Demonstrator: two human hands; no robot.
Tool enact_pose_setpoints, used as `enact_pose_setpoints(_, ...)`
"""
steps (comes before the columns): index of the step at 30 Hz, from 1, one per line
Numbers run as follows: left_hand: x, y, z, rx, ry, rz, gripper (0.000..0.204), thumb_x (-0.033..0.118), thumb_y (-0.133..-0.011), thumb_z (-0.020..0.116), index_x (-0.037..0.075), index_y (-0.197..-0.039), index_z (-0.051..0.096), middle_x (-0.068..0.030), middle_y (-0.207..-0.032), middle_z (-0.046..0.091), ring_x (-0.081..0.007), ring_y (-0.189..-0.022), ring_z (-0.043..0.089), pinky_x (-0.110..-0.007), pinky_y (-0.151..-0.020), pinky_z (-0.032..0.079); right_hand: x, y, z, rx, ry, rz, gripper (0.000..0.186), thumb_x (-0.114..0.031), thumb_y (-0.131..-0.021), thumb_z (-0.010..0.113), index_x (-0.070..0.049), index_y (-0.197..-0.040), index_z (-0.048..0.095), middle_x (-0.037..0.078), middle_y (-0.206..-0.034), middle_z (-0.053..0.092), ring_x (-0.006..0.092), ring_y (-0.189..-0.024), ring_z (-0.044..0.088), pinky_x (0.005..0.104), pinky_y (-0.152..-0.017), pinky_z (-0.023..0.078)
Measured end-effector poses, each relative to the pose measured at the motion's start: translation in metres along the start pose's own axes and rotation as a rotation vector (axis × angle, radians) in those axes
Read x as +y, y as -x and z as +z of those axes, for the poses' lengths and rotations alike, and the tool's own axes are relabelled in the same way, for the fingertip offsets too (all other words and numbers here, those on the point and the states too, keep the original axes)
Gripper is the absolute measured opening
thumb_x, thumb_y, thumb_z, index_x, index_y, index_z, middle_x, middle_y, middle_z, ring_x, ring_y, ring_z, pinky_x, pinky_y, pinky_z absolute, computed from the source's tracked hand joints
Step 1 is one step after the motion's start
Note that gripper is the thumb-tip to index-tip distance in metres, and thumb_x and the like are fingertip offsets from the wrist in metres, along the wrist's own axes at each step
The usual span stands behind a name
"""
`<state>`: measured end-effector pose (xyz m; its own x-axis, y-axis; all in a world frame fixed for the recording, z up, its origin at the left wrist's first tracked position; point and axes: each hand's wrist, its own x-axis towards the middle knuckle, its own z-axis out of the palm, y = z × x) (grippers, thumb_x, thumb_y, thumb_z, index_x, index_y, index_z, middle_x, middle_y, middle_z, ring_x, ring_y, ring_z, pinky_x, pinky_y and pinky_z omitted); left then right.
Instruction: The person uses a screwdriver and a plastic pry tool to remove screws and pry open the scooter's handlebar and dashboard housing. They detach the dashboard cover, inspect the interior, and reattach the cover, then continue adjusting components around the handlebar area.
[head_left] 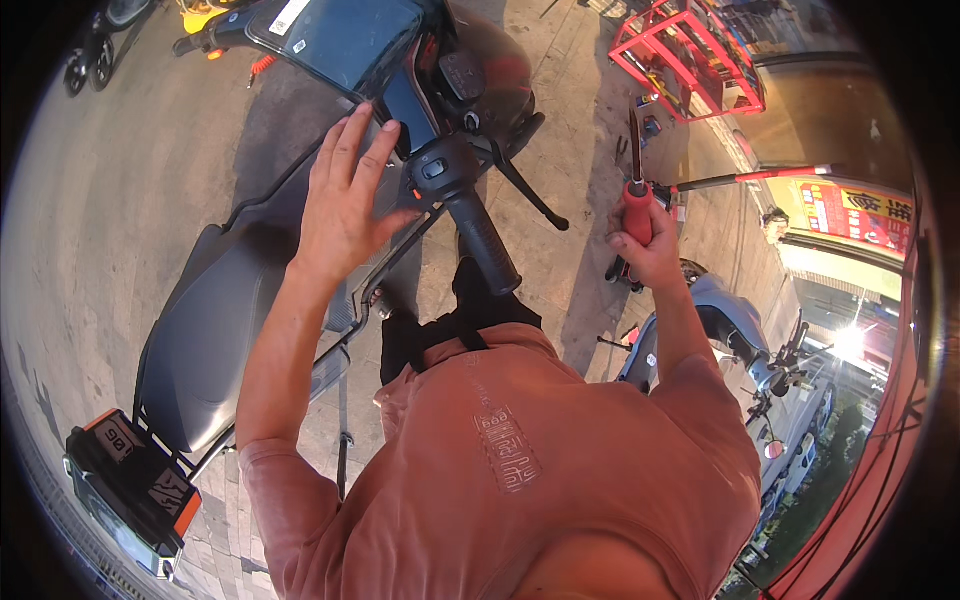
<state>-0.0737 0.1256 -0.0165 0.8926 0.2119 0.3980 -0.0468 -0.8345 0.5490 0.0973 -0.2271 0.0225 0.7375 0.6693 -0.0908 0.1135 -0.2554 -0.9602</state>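
My left hand (345, 200) is spread open beside the handlebar of a dark electric scooter, its fingertips by the edge of the dark front panel (350, 45). Nothing is held in it. To its right are the switch housing (440, 168), the black ribbed grip (484, 240) and the black brake lever (528, 192). Away from the scooter, my right hand (657, 250) is closed round the red handle of a screwdriver (637, 208), whose metal shaft points up and away from me. The scooter's black seat (215, 330) lies left of my left forearm.
A red metal tool cart (690, 65) stands at the far right. Small tools lie on the paving near it. A red-and-black bar (740, 178) extends beyond my right hand. A blue-grey scooter (725, 310) is parked to my right. Sunlight glares at the right edge.
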Motion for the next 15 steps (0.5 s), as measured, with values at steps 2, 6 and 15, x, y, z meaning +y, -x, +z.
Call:
enact_pose_setpoints(2, -0.011, -0.014, 0.002, 0.023, -0.051, 0.172, 0.109, 0.023, -0.049, 0.093, 0.011, -0.147, 0.045, -0.0147, -0.155, 0.039, -0.0414, -0.138, 0.040, -0.049, -0.113, 0.036, 0.024, 0.045, 0.041, 0.106, -0.145, -0.011, 0.049, -0.008, -0.079, 0.080, -0.004, -0.122, 0.056, 0.002, -0.103, 0.057, 0.0078, -0.084, 0.054, 0.0271, -0.074, 0.048)
enact_pose_setpoints(6, -0.021, -0.025, 0.016, 0.097, -0.028, 0.319, 0.101, 0.029, -0.057, 0.091, 0.007, -0.145, 0.047, -0.0156, -0.153, 0.042, -0.0413, -0.138, 0.041, -0.049, -0.113, 0.036, 0.041, 0.068, 0.104, 0.206, -0.384, 0.042, 0.057, -0.003, -0.074, 0.085, -0.004, -0.121, 0.052, 0.006, -0.114, 0.059, 0.0101, -0.082, 0.057, 0.0248, -0.071, 0.051)
enact_pose_setpoints(15, -0.019, -0.029, 0.027, 0.121, -0.053, 0.340, 0.101, 0.031, -0.062, 0.090, 0.003, -0.147, 0.043, -0.0203, -0.153, 0.040, -0.0443, -0.137, 0.040, -0.051, -0.113, 0.035, 0.021, 0.049, 0.137, 0.285, -0.366, 0.024, 0.052, 0.006, -0.079, 0.077, -0.002, -0.121, 0.047, 0.011, -0.112, 0.062, 0.0145, -0.086, 0.067, 0.0290, -0.072, 0.056)
